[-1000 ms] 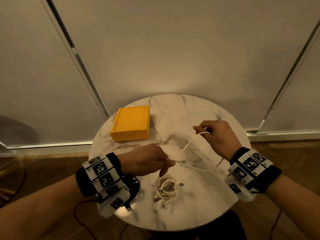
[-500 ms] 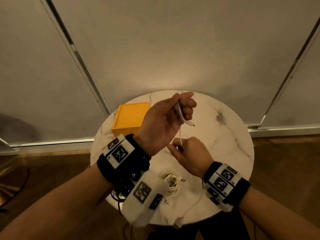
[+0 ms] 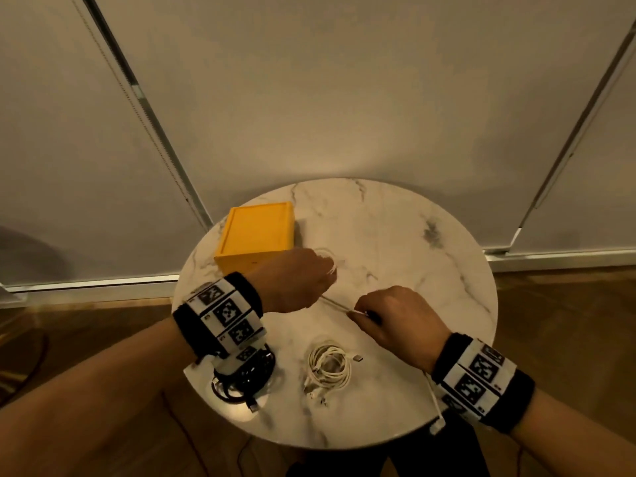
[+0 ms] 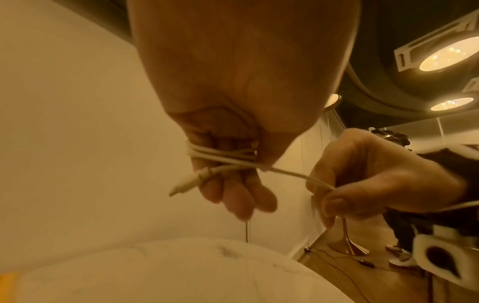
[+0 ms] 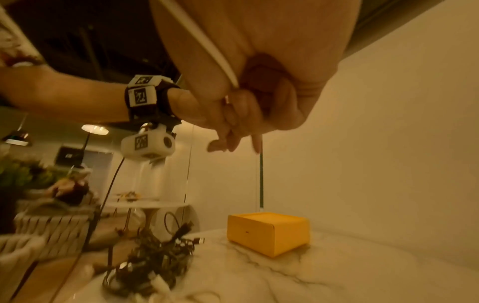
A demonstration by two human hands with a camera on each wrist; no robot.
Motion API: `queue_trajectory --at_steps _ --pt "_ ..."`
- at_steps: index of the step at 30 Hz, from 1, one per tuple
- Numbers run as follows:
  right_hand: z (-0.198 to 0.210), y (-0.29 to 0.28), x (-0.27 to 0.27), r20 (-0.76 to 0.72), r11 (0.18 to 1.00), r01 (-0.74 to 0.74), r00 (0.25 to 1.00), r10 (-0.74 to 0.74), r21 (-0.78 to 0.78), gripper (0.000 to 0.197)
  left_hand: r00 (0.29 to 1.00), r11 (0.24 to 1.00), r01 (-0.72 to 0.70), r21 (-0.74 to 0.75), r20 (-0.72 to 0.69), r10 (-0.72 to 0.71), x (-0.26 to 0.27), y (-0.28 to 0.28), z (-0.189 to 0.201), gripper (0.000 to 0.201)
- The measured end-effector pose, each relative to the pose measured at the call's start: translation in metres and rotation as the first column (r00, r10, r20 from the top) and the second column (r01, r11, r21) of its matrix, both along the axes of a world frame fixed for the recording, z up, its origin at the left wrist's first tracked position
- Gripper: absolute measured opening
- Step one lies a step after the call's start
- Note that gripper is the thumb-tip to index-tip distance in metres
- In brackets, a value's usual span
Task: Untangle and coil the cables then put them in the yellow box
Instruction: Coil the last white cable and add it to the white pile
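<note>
A thin white cable (image 3: pixel 335 304) runs taut between my two hands above the marble table (image 3: pixel 395 235). In the left wrist view several turns of it (image 4: pixel 220 157) are wound round the fingers of my left hand (image 4: pixel 243 196), pinned by the thumb, and a connector (image 4: pixel 186 184) sticks out. My right hand (image 3: pixel 358 313) pinches the cable's free length a short way to the right. The yellow box (image 3: pixel 256 235) sits at the table's back left, just beyond my left hand (image 3: pixel 323 270); its lid looks closed.
A coiled white cable (image 3: pixel 328 368) lies on the table's near middle. A black cable bundle (image 3: pixel 244 376) sits at the near left edge, partly under my left wrist. The table is small and round, with a wall close behind and a wooden floor (image 3: pixel 86 325) around it.
My left hand has come down from above the box to just over the table. My right hand has shifted right and nearer, and the cable now stretches between them.
</note>
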State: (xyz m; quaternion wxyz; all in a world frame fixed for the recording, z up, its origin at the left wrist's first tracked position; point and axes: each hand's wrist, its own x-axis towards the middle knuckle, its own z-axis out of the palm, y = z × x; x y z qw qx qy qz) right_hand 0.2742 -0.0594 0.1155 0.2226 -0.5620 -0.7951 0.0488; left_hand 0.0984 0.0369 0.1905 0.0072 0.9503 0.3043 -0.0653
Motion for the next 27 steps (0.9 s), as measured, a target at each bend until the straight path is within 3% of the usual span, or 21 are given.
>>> queue_trajectory --at_steps 1,3,6,9,12,14,16,18,20,22,25,27 --pt "-0.002 -0.002 0.002 0.034 0.999 -0.023 0.999 0.022 0.034 0.040 0.998 1.000 0.019 -0.017 -0.065 -0.020 -0.003 -0.001 0.002 0.035" --pt "-0.005 -0.007 0.007 0.103 0.994 -0.055 0.994 0.045 0.097 0.039 0.997 0.977 0.020 -0.213 -0.074 -0.037 -0.010 -0.003 0.009 0.043" --pt "-0.009 -0.016 0.014 0.175 0.988 -0.077 0.983 0.054 0.130 0.041 0.995 0.846 -0.016 -0.532 -0.090 -0.038 -0.021 0.000 0.012 0.043" --pt "-0.017 -0.025 0.020 0.150 0.979 -0.116 0.985 0.090 0.168 0.046 0.993 0.627 -0.058 -0.777 -0.110 -0.045 -0.030 -0.005 0.011 0.039" --pt "-0.020 -0.025 0.016 0.039 0.970 -0.116 0.993 0.110 0.215 0.046 0.990 0.316 0.020 -0.949 0.063 0.128 -0.038 -0.016 0.007 0.044" --pt "-0.021 -0.022 0.006 -0.138 0.980 -0.053 0.987 0.081 0.191 0.049 0.925 0.099 0.147 -0.984 0.173 0.339 -0.036 -0.026 0.004 0.046" --pt "-0.021 -0.019 -0.004 -0.361 0.995 0.001 0.932 0.036 0.100 0.040 0.821 -0.073 0.340 -0.937 0.258 0.509 -0.029 -0.037 0.000 0.045" --pt "-0.018 -0.015 -0.014 -0.554 0.999 0.032 0.832 -0.030 -0.005 0.029 0.697 -0.161 0.554 -0.817 0.349 0.626 -0.018 -0.048 -0.004 0.042" --pt "-0.015 -0.014 -0.027 -0.711 0.993 0.039 0.695 -0.107 -0.111 0.035 0.564 -0.128 0.698 -0.705 0.430 0.705 -0.005 -0.053 -0.007 0.037" --pt "-0.012 -0.020 -0.044 -0.815 0.976 -0.044 0.559 -0.154 -0.214 0.038 0.443 -0.012 0.749 -0.662 0.488 0.752 0.007 -0.051 -0.009 0.037" --pt "-0.006 -0.033 -0.064 -0.872 0.941 -0.173 0.451 -0.188 -0.292 0.026 0.299 0.311 0.646 -0.697 0.606 0.737 0.016 -0.044 -0.012 0.035" --pt "-0.001 -0.038 -0.067 -0.857 0.915 -0.212 0.470 -0.212 -0.342 0.020 0.314 0.531 0.485 -0.695 0.705 0.636 0.014 -0.040 -0.017 0.033"
